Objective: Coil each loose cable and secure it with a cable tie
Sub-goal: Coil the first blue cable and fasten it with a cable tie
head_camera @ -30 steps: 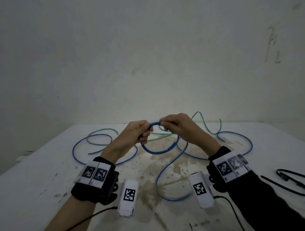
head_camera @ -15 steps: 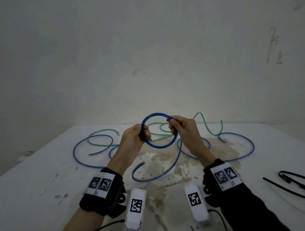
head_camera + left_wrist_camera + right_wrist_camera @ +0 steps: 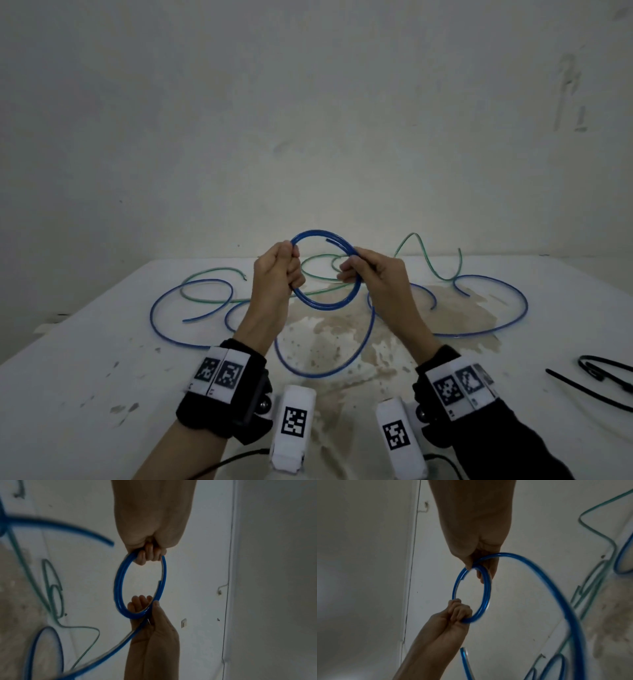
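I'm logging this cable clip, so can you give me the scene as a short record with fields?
left hand: grips the left side of the blue coil
right hand: pinches the coil's right side
blue cable: two turns wound, the rest trails down to the table
green cable: loose on the table behind the hands
cable ties: black, on the table at far right, untouched

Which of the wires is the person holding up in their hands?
The blue cable. The left hand and right hand hold its coil above the table, while the green cable lies loose.
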